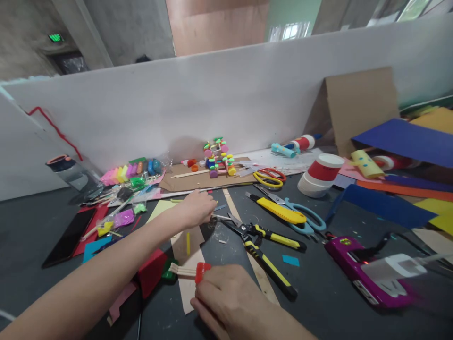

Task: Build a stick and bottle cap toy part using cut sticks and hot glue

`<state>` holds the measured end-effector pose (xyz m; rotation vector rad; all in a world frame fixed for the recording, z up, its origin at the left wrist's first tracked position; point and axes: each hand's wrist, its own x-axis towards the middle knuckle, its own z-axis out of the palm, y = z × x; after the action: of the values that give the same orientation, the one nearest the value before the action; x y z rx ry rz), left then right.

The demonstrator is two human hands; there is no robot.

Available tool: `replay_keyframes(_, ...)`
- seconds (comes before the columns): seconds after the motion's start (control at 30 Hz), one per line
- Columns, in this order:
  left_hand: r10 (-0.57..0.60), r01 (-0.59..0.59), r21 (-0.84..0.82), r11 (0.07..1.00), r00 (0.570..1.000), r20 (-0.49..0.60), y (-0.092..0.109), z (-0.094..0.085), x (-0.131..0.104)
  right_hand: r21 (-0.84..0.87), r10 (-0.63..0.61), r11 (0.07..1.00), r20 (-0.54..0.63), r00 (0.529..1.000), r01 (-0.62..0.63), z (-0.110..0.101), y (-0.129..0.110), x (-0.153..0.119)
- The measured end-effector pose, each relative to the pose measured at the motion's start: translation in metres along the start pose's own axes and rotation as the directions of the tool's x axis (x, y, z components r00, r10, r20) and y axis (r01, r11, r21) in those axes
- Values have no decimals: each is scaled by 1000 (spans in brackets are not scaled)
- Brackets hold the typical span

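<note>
My right hand pinches a red clay piece from which pale wooden sticks point left, over a light paper strip. Farther away, my left hand reaches down to the table with its fingers curled and bunched. A thin white stick lies right beside its fingertips; whether the fingers touch it, or what is between them, is hidden. Just to the right lie pliers with black and yellow handles spread apart. A yellow strip rests on the paper between my hands.
Right of the pliers are a yellow utility knife, blue-handled scissors and a purple power bank. Paper cups stand behind. Colourful clay models sit on cardboard at the back. Left are clay packs, a phone and a bottle.
</note>
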<state>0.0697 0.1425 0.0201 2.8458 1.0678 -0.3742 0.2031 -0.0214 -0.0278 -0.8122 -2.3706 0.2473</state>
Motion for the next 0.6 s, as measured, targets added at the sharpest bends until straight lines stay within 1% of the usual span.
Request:
replay_keyframes(0.1, -45, 43, -52, 998, 998, -49, -8, -9, -16, -23, 70, 997, -89, 994, -72, -2, 5, 3)
replay_keyframes(0.17, -69, 57, -119, 991, 992, -104, -10, -17, -31, -34, 146, 987, -188, 971, -155, -5, 11, 5)
replay_keyframes(0.2, -74, 51, -161, 986, 988, -136, -10, -22, -38, -42, 183, 979, -252, 950, -200, -6, 15, 6)
replay_keyframes(0.27, -59, 8, -253, 968, 979, -197, -3, -30, -53, -69, 246, 954, -380, 892, -292, -10, 23, 7)
replay_keyframes(0.3, -43, -25, -296, 955, 975, -219, 3, -33, -59, -86, 265, 940, -430, 863, -331, -11, 28, 7)
replay_keyframes(0.33, -23, -60, -334, 941, 970, -241, 9, -35, -65, -103, 274, 929, -456, 847, -356, -13, 31, 7)
replay_keyframes(0.37, -8, -89, -364, 927, 966, -257, 16, -35, -69, -117, 278, 922, -461, 843, -369, -13, 35, 6)
replay_keyframes(0.4, 7, -115, -387, 915, 963, -269, 20, -34, -72, -128, 281, 919, -448, 849, -372, -14, 37, 6)
replay_keyframes(0.47, -10, -120, -421, 899, 956, -294, 22, -31, -75, -143, 281, 920, -404, 870, -364, -13, 41, 5)
replay_keyframes(0.5, -42, -101, -435, 895, 950, -308, 18, -29, -75, -149, 283, 920, -386, 878, -363, -13, 44, 5)
replay_keyframes(0.53, -99, -64, -451, 890, 939, -330, 10, -26, -74, -159, 287, 916, -378, 880, -367, -12, 47, 6)
replay_keyframes(0.57, -178, -9, -463, 886, 916, -359, -2, -24, -73, -171, 293, 910, -381, 877, -378, -12, 52, 6)
replay_keyframes(0.6, -269, 58, -472, 879, 879, -394, -17, -22, -73, -187, 299, 901, -390, 871, -392, -12, 58, 8)
